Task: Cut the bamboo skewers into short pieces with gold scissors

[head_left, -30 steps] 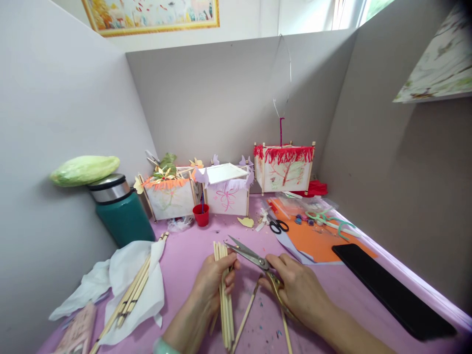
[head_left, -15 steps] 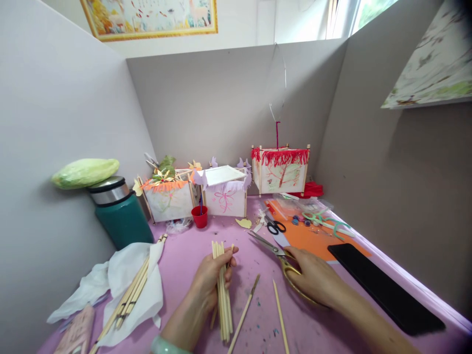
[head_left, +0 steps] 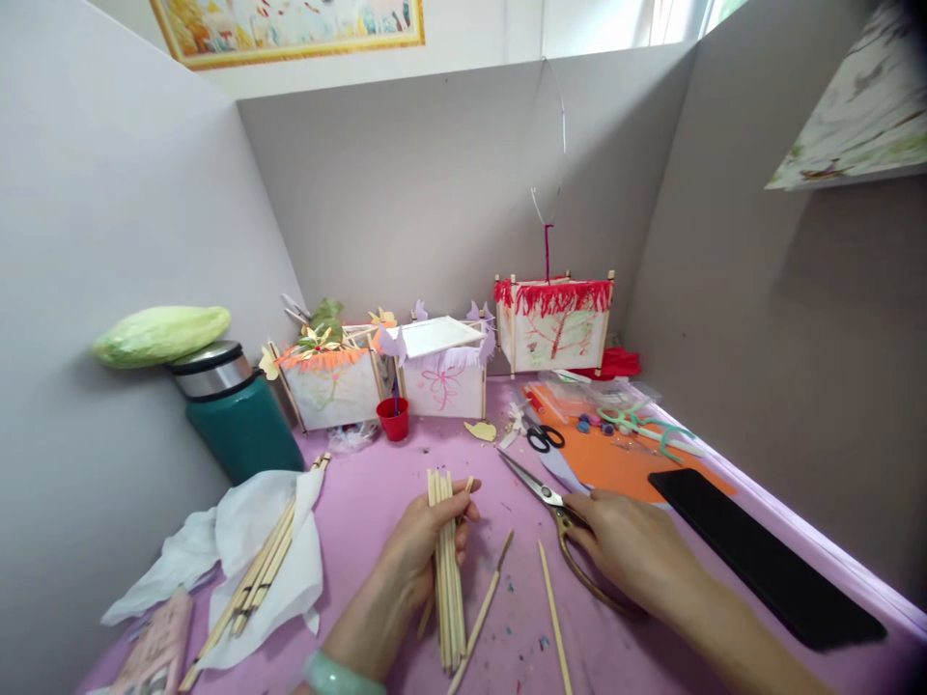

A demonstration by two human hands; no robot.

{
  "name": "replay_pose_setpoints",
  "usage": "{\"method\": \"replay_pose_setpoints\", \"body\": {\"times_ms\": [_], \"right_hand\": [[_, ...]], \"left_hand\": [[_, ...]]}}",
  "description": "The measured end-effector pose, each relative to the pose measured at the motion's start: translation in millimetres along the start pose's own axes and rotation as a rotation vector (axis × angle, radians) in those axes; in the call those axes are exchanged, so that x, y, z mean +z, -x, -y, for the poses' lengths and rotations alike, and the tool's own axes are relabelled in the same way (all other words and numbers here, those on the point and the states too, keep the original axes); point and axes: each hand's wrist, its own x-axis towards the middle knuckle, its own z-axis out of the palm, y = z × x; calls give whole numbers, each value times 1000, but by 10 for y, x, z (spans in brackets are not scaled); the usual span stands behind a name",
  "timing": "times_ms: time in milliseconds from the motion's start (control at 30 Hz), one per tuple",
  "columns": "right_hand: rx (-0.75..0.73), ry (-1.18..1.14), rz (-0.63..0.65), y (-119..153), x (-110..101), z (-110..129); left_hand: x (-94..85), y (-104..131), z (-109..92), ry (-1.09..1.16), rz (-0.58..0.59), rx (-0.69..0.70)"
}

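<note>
My left hand (head_left: 435, 541) is closed around a bundle of pale wooden sticks (head_left: 449, 589), held nearly upright over the purple tabletop. One separate stick shows between its thumb and fingertips. In my right hand (head_left: 630, 541) are the handles of large scissors (head_left: 547, 492) with gold-coloured grips; their blades are together and point away to the left, low over the table. Between the hands lie two loose sticks: one with a dark-stained end (head_left: 484, 613), the other plain (head_left: 553, 613). Some of the right fingers are hidden behind the hand.
Black-handled scissors (head_left: 545, 440) and orange sheets (head_left: 615, 463) lie beyond my right hand, a black slab (head_left: 760, 555) beside it. At the back stand paper lanterns (head_left: 443, 389) and a red cup (head_left: 393, 422). Left are a teal bottle (head_left: 242, 425) and sticks on white tissue (head_left: 265, 569).
The scissors' blades, slightly apart before, have come together. The bundle stays in my left hand, and the view has shifted slightly.
</note>
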Motion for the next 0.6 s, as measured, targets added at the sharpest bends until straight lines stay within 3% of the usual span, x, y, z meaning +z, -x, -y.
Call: {"method": "replay_pose_setpoints", "body": {"times_ms": [67,133,267,333,433,600], "right_hand": [[11,-51,-45,-21,10,1],[5,-173,-167,-25,-2,63],[-203,-635,-393,32,-64,347],[-255,-822,-393,56,-76,499],[-213,-1009,-347,46,-42,649],[-131,-1209,-234,-53,42,691]], "left_hand": [[-2,6,7,8,30,10],[6,23,10,-17,44,21],[57,91,10,-80,99,54],[92,126,12,-99,141,64],[134,159,22,-165,195,89],[143,151,50,-205,206,98]]}}
